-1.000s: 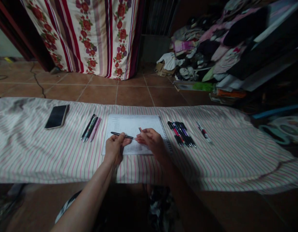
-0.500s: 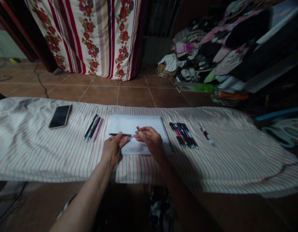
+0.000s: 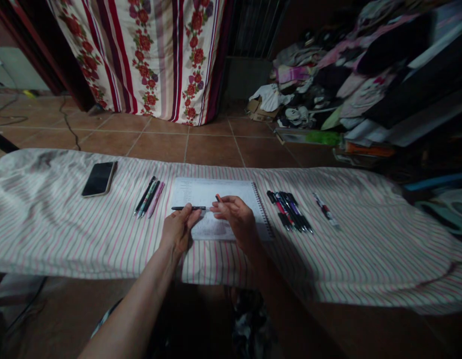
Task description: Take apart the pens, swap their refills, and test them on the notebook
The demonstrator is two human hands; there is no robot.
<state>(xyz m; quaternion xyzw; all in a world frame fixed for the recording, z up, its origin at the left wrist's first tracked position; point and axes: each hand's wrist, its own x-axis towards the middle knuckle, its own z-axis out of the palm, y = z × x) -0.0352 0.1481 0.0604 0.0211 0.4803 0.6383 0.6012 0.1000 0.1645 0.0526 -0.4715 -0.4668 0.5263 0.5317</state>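
Note:
Above the open spiral notebook point(image 3: 216, 229), my left hand point(image 3: 176, 227) pinches a black pen point(image 3: 188, 207) held level across the page. My right hand point(image 3: 236, 217) is closed at the pen's right end, its fingertips touching or very near the pale tip. Out of the top of my right hand pokes a small orange-ended piece point(image 3: 218, 198); the rest of it is hidden by the fingers. Left of the notebook lie a pink pen point(image 3: 156, 199) and two darker pens point(image 3: 145, 197), side by side. On its right is a row of several pens point(image 3: 289, 212), with dark and red barrels.
A phone point(image 3: 99, 179) lies at the left on the striped cloth point(image 3: 104, 234). One patterned pen point(image 3: 326, 210) rests apart at the right. Beyond the table are a flowered curtain point(image 3: 144, 55), a tiled floor point(image 3: 212, 149) and a heap of clothes point(image 3: 328, 75).
The camera view has shifted slightly, so everything appears a little further right. Both hands keep nearly the same grip and place over the notebook.

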